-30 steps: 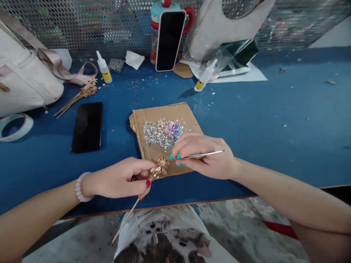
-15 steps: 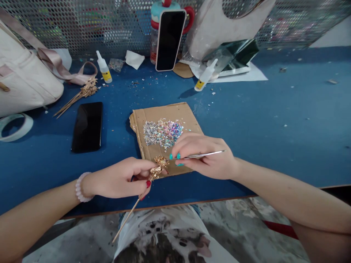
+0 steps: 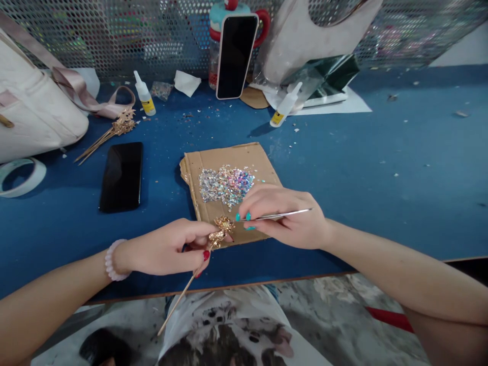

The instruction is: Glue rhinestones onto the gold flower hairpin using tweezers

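A white-framed phone (image 3: 237, 56) stands upright on a blue surface (image 3: 381, 188), a red-handled cup (image 3: 230, 7) directly behind it. Left of the phone lie a crumpled white tissue (image 3: 187, 83), a pink ribbon (image 3: 76, 91), a white bag (image 3: 38, 112), a tape roll (image 3: 35, 179) and a flat black handset (image 3: 121, 177). A pale handbag (image 3: 301, 38) sits to its right, before perforated metal mesh (image 3: 152, 33).

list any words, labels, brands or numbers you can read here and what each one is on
No text can be read for certain.
Left glue bottle: yellow label, print too small to read.
Right glue bottle: yellow label, print too small and blurred.
Tape roll: faint marks inside the ring, too blurred to tell if they are text.
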The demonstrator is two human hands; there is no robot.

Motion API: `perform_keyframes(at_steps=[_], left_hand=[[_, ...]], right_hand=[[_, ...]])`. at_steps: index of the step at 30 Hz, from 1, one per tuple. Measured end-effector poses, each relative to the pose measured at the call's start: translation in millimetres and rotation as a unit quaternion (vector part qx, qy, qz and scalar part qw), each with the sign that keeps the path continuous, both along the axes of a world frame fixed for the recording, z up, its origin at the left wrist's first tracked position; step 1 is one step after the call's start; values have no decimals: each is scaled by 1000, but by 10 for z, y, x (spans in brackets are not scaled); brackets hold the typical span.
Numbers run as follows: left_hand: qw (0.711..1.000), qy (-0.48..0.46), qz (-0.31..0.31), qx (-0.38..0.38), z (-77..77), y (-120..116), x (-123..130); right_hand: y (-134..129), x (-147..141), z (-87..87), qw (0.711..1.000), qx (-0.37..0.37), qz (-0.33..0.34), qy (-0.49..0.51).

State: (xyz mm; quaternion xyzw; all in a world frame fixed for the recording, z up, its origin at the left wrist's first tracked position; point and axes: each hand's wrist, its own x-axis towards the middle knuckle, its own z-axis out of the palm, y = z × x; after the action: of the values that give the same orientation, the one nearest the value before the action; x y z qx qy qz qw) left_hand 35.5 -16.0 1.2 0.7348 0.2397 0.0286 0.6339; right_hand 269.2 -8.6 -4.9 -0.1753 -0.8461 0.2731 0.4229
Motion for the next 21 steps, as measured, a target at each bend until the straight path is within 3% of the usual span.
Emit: perform_keyframes(at_steps=[21], left_hand=[[1000, -9, 6, -27, 8, -2, 5]], right_hand=[[-6, -6, 5, 1000, 0, -7, -2]])
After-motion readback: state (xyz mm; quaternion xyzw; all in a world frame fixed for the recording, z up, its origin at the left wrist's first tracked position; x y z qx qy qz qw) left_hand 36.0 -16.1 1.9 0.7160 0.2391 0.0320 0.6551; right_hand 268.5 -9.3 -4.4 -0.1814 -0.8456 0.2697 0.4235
